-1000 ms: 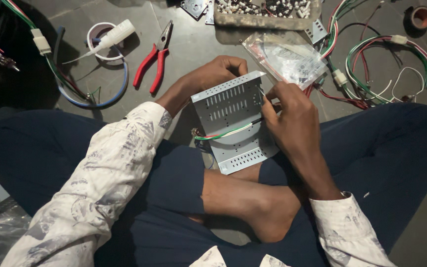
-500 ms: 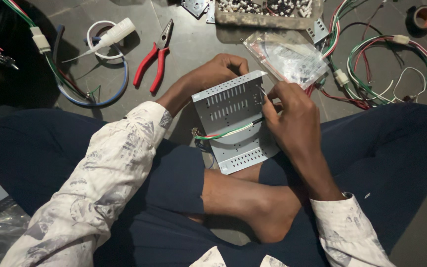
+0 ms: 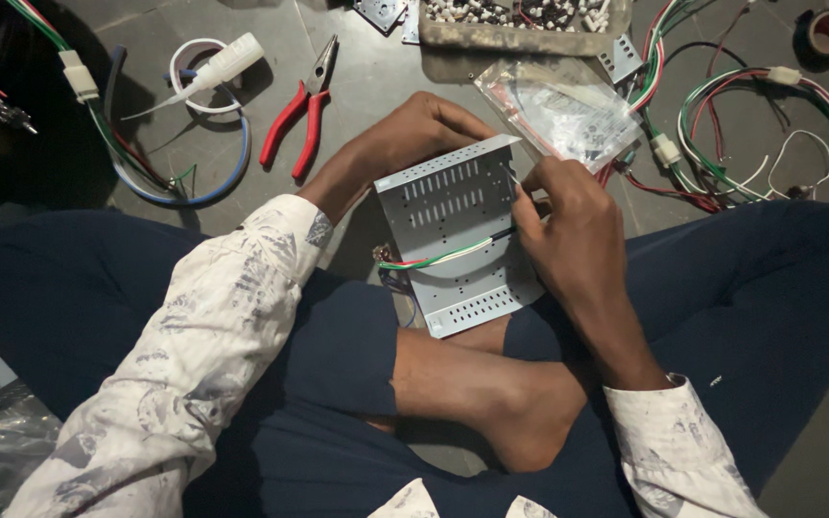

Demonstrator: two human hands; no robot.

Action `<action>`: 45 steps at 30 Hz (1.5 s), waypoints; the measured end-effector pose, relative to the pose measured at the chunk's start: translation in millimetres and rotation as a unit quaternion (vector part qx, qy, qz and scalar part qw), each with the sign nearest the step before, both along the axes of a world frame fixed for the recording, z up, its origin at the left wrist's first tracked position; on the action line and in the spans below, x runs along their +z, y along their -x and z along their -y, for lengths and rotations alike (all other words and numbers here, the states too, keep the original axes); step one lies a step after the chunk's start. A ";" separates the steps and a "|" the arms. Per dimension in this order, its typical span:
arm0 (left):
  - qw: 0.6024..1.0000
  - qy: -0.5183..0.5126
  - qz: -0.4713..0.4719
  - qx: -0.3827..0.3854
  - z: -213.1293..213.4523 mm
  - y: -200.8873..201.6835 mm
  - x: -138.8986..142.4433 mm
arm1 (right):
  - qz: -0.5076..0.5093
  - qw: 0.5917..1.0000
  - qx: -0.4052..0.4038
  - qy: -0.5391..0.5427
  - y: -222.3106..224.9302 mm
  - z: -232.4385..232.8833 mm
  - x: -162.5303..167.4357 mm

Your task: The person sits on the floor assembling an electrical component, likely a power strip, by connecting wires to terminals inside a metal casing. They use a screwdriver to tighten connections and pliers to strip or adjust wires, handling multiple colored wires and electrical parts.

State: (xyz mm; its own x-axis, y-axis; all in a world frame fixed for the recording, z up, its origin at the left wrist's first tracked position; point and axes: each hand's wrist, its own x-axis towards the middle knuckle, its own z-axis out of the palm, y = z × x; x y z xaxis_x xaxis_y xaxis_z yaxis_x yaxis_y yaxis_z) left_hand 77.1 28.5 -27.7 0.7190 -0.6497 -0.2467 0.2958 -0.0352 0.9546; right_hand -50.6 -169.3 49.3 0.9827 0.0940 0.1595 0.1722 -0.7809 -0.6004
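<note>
**Slotted metal casing held over crossed legs**

A person sits cross-legged on a grey floor [image 3: 376, 86]. The left hand [image 3: 414, 134] curls round the far edge of a thin, grey sheet-metal casing [image 3: 458, 230], punched with rows of slots and small holes, gripping it tilted above the lap. The right hand [image 3: 573, 240] has its fingertips pressed together at the casing's right edge, pinching a twisted bundle of red, green and white wires [image 3: 434, 257] that crosses the plate. Red-handled pliers [image 3: 299, 110] lie on the floor towards its far left; a crinkled clear plastic bag [image 3: 563, 105] lies just beyond the right hand.
</note>
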 end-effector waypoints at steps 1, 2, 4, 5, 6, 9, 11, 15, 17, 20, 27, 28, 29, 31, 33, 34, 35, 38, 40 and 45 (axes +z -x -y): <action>1.000 0.009 -0.012 0.002 0.0 -0.3 -0.2 | -0.010 1.000 -0.004 -0.005 0.0 0.0 -0.4; 1.000 0.005 0.010 -0.001 -0.1 -0.8 -0.3 | -0.021 1.000 -0.008 -0.011 -0.3 -0.1 -0.8; 0.999 -0.002 0.054 -0.006 -0.2 -2.2 -0.9 | -0.024 1.000 -0.008 -0.010 -0.5 -0.3 -1.3; 0.998 -0.001 0.063 -0.009 -0.2 -2.3 -1.5 | -0.016 1.000 -0.004 -0.004 -0.6 -0.4 -1.6; 0.997 0.000 0.073 -0.012 -0.5 -2.9 -1.7 | -0.007 1.000 -0.001 0.002 -1.0 -0.5 -1.7; 0.996 -0.005 0.081 -0.022 -1.2 -3.1 -2.4 | -0.001 1.000 0.000 0.007 -1.0 -0.7 -2.0; 0.997 -0.006 0.070 -0.024 -2.3 -4.0 -2.7 | -0.008 1.000 0.003 -0.002 -1.1 -0.4 -2.2; 0.998 -0.006 0.055 -0.033 -4.6 -4.3 -2.6 | -0.023 1.000 0.001 -0.001 -1.1 0.0 -3.4; 0.999 -0.006 0.045 -0.029 -5.1 -2.9 -1.9 | -0.018 1.000 0.003 0.008 -1.3 0.0 -4.2; 1.000 -0.013 -0.006 -0.017 -6.4 -1.6 0.5 | -0.016 1.000 0.002 0.008 -1.9 -0.3 -5.1; 0.997 -0.008 -0.049 -0.055 -9.0 -5.0 -1.8 | -0.043 0.998 -0.019 -0.041 -1.0 2.0 -3.5; 0.998 -0.021 -0.037 -0.052 -6.0 -4.7 -4.2 | -0.042 0.998 -0.019 -0.037 -0.9 2.5 -3.3; 0.997 -0.012 -0.060 -0.041 -2.5 -3.4 -6.9 | -0.041 0.998 -0.019 -0.033 -0.8 3.1 -3.2; 0.994 0.007 -0.103 -0.018 3.3 -1.9 -11.1 | -0.048 0.998 -0.023 -0.041 -1.1 3.8 -3.5; 0.994 0.043 -0.094 -0.021 6.5 -0.5 -11.3 | -0.070 0.995 -0.031 -0.064 -0.9 4.3 -4.1; 0.994 0.060 -0.090 -0.022 7.1 0.2 -11.3 | -0.066 0.996 -0.031 -0.060 -1.1 4.6 -4.4; 0.994 0.066 -0.081 -0.016 6.8 0.8 -11.5 | -0.062 0.996 -0.029 -0.056 -1.2 5.0 -4.7; 0.995 0.074 -0.070 0.005 2.5 3.3 -7.3 | -0.044 0.997 -0.015 -0.056 -2.3 5.7 -5.1; 0.993 0.073 -0.093 0.018 0.6 5.5 -4.7 | -0.044 0.998 -0.014 -0.053 -2.8 6.2 -4.6; 0.997 0.073 -0.033 -0.014 0.5 6.2 -6.6 | -0.047 0.998 -0.012 -0.031 -3.1 6.7 -1.9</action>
State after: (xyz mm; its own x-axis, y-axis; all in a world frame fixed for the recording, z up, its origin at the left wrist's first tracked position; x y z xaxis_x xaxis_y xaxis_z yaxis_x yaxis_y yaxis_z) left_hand 70.9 28.0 -34.2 0.6851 -0.7019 -0.1949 0.3589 0.0925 0.9288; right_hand -47.5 -176.0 47.4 0.9955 0.0635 0.0705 0.0943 -0.7455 -0.6598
